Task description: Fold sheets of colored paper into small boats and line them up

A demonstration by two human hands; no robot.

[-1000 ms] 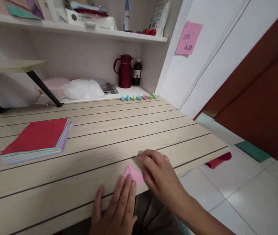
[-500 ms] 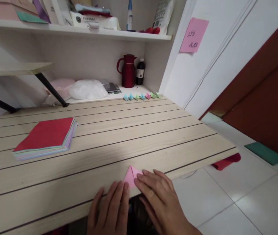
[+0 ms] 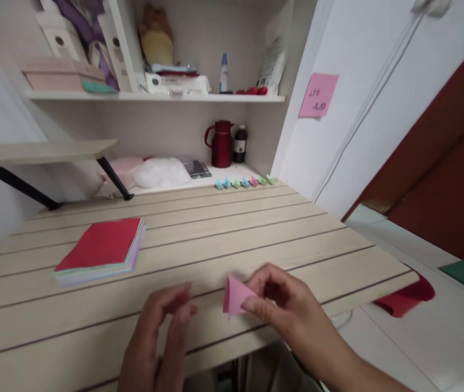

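Observation:
My right hand point(image 3: 285, 302) pinches a small folded pink paper triangle point(image 3: 235, 294) and holds it lifted just above the near edge of the wooden table point(image 3: 215, 234). My left hand point(image 3: 158, 337) hovers to the left of it, blurred, fingers curled loosely and apart, holding nothing. A stack of coloured paper squares point(image 3: 101, 250) with a red sheet on top lies on the table to the left.
A row of several small folded paper pieces point(image 3: 245, 182) stands at the table's far edge. Behind are a red jug point(image 3: 221, 144), a dark bottle point(image 3: 239, 144) and a white bag point(image 3: 162, 172). A pink note point(image 3: 318, 95) hangs on the wall. Red cloth point(image 3: 406, 296) lies on the floor.
The pink triangle was pressed flat on the table under both hands; now my right hand has lifted it and my left hand has come off it. The view has tilted upward.

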